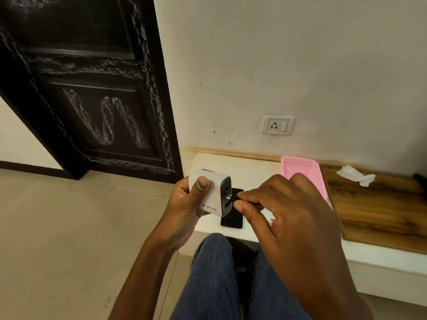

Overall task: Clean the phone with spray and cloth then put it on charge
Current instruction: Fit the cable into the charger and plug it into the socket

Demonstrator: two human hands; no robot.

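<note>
Upper left of the frame: a black panelled door (92, 88) streaked with white chalk-like marks, standing on a pale tiled floor (57, 227). Upper right: a cream wall (277, 54) bearing a white wall socket (278, 125) with one switch. Right of centre to lower right: a low white ledge (242, 167) running along the wall, its right portion covered by a wooden board (381, 215). Bottom centre: the person's legs in blue jeans (215, 285).

Centre right: the right hand (288, 218), fingers curled, thumb and forefinger pinched on a black cable plug (232, 199) whose metal tip sits at the grey port face of the charger. Centre: the left hand (184, 204), closed around a white charger adapter (211, 195), thumb across its top, brand lettering on its side.

On the ledge, partly behind the right hand: a pink tray (302, 167), lying beside the board's left edge. Upper right of the board: a crumpled white cloth (355, 175). Below the charger, near the ledge's front edge: the phone (232, 219), black, lying flat, partly hidden by adapter and fingers.
</note>
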